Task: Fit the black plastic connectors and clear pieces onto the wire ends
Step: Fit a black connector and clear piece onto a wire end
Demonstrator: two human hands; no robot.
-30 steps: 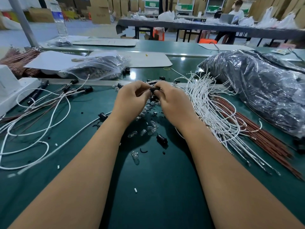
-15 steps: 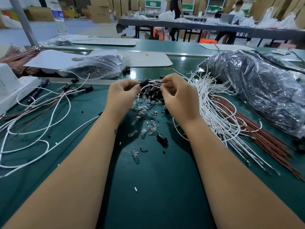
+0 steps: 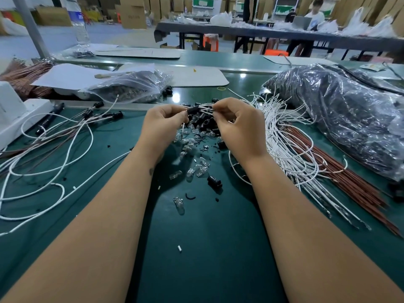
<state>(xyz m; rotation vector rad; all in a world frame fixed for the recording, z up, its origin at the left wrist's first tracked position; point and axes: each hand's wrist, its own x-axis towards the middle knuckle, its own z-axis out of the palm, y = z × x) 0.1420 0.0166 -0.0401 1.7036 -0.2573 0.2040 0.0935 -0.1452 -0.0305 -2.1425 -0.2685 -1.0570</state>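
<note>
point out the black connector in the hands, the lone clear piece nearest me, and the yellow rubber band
black connector (image 3: 193, 109), head view, middle of its body
clear piece (image 3: 178, 202), head view, its middle
yellow rubber band (image 3: 221, 88), head view, its near edge

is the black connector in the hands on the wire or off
On. The black connector sits between the left hand and right hand, with white wires running out of its end toward the right fingers.

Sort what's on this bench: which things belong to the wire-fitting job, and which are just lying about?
Job:
left hand
right hand
black connector
white wires
clear pieces
loose connectors

Lying about:
water bottle
paper sheet
rubber band
cardboard
</note>
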